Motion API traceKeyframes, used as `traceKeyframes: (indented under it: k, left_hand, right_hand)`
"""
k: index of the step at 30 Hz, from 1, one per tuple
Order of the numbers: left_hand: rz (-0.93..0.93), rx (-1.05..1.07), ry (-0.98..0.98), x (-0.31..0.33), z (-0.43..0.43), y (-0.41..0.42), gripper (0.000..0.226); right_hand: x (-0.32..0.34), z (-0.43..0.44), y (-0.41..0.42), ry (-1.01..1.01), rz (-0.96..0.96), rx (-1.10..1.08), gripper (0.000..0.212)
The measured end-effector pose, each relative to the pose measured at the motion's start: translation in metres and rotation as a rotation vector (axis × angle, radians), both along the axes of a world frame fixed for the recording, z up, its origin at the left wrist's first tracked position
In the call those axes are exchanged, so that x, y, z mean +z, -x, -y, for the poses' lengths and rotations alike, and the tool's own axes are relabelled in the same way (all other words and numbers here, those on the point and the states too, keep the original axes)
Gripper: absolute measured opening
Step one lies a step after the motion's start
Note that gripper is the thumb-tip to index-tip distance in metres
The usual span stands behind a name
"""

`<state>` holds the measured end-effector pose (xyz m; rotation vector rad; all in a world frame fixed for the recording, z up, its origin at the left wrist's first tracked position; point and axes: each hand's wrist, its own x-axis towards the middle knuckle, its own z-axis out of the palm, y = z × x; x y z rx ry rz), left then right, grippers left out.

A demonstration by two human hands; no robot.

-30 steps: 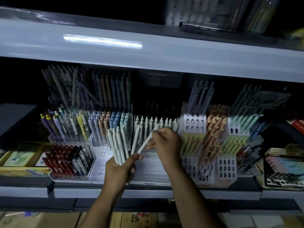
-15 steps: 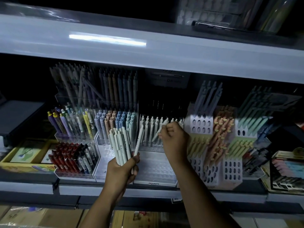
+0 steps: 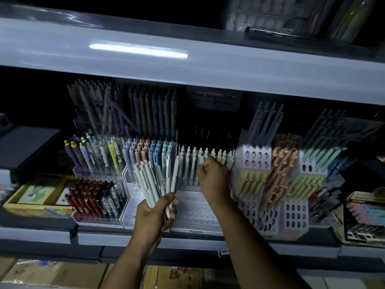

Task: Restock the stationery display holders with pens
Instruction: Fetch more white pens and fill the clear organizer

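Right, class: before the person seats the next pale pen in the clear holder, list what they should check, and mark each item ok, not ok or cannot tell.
1. Left hand grips the bundle of pale pens firmly: ok.
2. One pen stands apart from the fan, ready to pull: ok.
3. Right hand is free of a pen: cannot tell, fist closed at the row.
4. Clear holder has free holes in its front rows: ok.
5. Back row of pale pens stands upright: ok.
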<state>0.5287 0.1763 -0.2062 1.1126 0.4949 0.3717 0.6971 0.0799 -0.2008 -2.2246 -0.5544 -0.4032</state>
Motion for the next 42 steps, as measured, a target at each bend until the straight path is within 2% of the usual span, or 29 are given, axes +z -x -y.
traceKeyframes:
  k: [7, 12, 18, 22, 26, 29, 32, 37, 42]
  left_hand:
    - [-0.003, -0.001, -0.067, 0.002, 0.002, 0.000, 0.036]
    - [-0.003, -0.022, -0.097, 0.003, 0.007, -0.002, 0.036]
    - [-0.016, -0.018, -0.102, 0.004, 0.009, -0.002, 0.035]
    - [-0.025, -0.015, -0.100, 0.003, 0.010, -0.003, 0.035]
    - [-0.035, -0.002, -0.104, 0.002, 0.012, -0.006, 0.032]
    - [-0.025, -0.012, -0.101, 0.003, 0.015, -0.009, 0.030]
    - [-0.020, -0.040, -0.099, 0.003, 0.016, -0.011, 0.034]
    - [-0.038, -0.029, -0.114, -0.002, 0.017, -0.013, 0.027]
    - [-0.015, 0.012, -0.127, 0.000, 0.017, -0.014, 0.024]
  right_hand:
    - [0.004, -0.007, -0.002, 0.048, -0.063, -0.047, 0.014]
    - [0.005, -0.010, 0.001, 0.051, -0.067, -0.095, 0.015]
    - [0.008, -0.005, 0.003, 0.019, -0.155, -0.055, 0.019]
    - [0.011, 0.006, 0.018, -0.105, -0.241, -0.022, 0.019]
    - [0.022, 0.011, 0.039, -0.358, -0.428, 0.178, 0.020]
    - [0.034, 0.012, 0.051, -0.413, -0.456, 0.266, 0.019]
    - [0.035, 0.012, 0.054, -0.441, -0.498, 0.261, 0.014]
    - [0.035, 0.016, 0.051, -0.449, -0.523, 0.214, 0.011]
    - [0.038, 0.024, 0.043, -0.607, -0.462, 0.172, 0.007]
